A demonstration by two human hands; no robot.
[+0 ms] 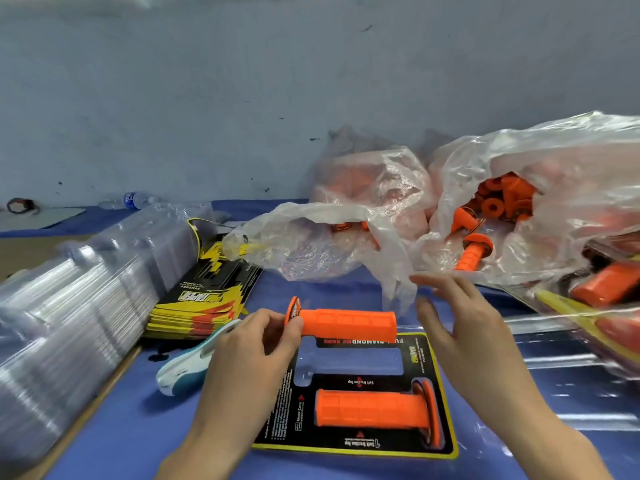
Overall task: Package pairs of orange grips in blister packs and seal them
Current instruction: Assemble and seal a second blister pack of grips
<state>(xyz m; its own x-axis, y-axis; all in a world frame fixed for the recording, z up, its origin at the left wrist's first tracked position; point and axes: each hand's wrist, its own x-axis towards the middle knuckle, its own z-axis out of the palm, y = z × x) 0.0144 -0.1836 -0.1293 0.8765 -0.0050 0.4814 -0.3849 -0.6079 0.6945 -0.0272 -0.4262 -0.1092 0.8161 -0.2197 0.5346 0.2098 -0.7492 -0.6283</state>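
A black and yellow blister pack (440,441) lies on the blue table in front of me. One orange grip (372,408) sits in its lower cavity, flange to the right. My left hand (249,351) pinches the flange end of a second orange grip (348,323), held level just above the pack's upper cavity. My right hand (467,327) hovers open just right of that grip's free end, fingers straight and slightly blurred, holding nothing.
Clear plastic bags of loose orange grips (491,216) lie behind and to the right. A stack of printed cards (204,299) and clear blister shells (69,306) fill the left. A white and teal tool (187,365) lies by my left hand. Finished packs (599,289) sit at right.
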